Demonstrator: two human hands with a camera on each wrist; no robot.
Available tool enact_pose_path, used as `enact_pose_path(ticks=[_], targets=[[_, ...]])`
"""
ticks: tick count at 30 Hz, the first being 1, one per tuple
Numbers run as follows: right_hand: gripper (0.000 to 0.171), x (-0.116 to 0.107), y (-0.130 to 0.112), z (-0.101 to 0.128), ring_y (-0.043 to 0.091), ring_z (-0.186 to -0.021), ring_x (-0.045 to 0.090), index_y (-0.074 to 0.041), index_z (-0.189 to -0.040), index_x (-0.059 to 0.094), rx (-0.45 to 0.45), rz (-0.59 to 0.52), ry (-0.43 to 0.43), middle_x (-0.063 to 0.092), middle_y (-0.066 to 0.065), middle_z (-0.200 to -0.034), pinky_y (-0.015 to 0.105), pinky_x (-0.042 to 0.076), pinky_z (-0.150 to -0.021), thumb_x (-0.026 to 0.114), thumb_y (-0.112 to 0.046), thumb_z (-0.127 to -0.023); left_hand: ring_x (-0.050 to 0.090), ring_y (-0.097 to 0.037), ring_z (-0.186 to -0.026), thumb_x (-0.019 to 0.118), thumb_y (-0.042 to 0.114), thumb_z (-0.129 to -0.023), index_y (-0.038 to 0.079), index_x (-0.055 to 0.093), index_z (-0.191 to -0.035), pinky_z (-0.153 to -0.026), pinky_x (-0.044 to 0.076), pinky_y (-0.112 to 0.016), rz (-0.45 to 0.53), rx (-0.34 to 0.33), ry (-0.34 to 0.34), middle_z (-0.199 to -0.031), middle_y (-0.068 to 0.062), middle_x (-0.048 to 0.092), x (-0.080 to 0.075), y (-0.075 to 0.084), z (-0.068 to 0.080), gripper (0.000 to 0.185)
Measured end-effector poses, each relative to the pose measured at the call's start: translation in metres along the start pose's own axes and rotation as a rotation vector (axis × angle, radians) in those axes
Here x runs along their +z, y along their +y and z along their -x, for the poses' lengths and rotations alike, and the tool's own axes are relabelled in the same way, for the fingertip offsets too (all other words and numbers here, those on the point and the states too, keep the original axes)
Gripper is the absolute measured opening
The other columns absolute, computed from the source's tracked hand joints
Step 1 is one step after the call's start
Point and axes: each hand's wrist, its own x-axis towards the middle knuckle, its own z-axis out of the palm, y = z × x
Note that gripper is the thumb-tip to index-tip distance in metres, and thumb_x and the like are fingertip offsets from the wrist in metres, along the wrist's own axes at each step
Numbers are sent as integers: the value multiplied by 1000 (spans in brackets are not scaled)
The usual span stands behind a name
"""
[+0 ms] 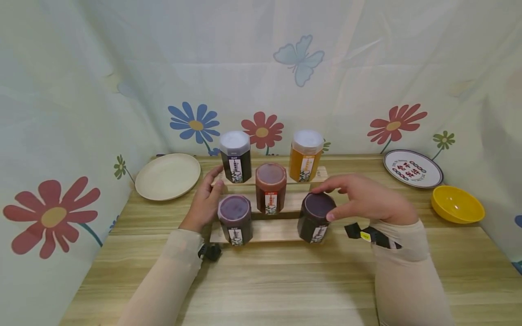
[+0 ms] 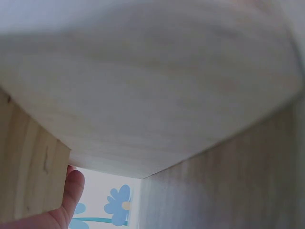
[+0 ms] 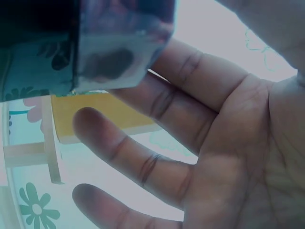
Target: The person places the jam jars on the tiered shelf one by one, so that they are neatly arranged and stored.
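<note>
The right hand (image 1: 367, 199) hovered over the dark jar (image 1: 315, 218) at the right end of the lowest step of the little wooden rack (image 1: 277, 229), thumb against the lid's rim at about four o'clock and the fingers arched across the top toward eleven. From the head view it looked like a loose grasp on the lid, yet the right wrist view showed the fingers (image 3: 157, 100) spread and fairly straight beside the jar's lid, so I could not tell whether they had truly closed on it. The jar stood upright, its long axis vertical, directly beneath that palm; the right hand was plainly the nearer one.

The left hand (image 1: 205, 201) lay relaxed and unclenched against the rack's left end, at nine o'clock from the purple jar (image 1: 235, 219) on the same bottom step, fingertips reaching up toward the black jar (image 1: 235, 156) on the top step.

A red jar (image 1: 270, 188) stood on the middle step and an orange jar (image 1: 305, 155) at the top right. A cream plate (image 1: 167, 176) sat at ten o'clock on the table (image 1: 285, 280), a patterned plate (image 1: 413, 168) and a yellow bowl (image 1: 457, 204) toward two o'clock.
</note>
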Motion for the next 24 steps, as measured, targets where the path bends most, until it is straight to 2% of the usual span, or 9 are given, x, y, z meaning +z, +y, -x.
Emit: enact_pose_path(ticks=[8, 21, 24], targets=[[54, 4, -3, -5, 31, -130, 58, -17, -137, 71, -28, -20, 8, 68, 3, -139, 63, 44, -109, 89, -24, -87, 46, -33, -139, 44, 30, -115, 18, 38, -164, -117, 33, -55, 3, -1, 0, -172, -7, 31, 0, 2, 1, 51], [54, 8, -3, -10, 30, -129, 59, -18, -138, 71, -40, -14, 9, 68, 4, -139, 61, 46, -108, 89, -23, -87, 47, -35, -138, 43, 29, -115, 17, 36, -165, -118, 33, -56, -7, -3, -4, -173, -8, 29, 0, 0, 0, 51], [55, 9, -3, -11, 31, -129, 59, -17, -138, 71, -42, -15, 5, 68, 5, -139, 61, 46, -108, 89, -23, -87, 48, -41, -134, 42, 24, -116, 13, 34, -165, -116, 33, -57, -4, -17, -5, -173, -12, 28, 1, 5, 1, 51]])
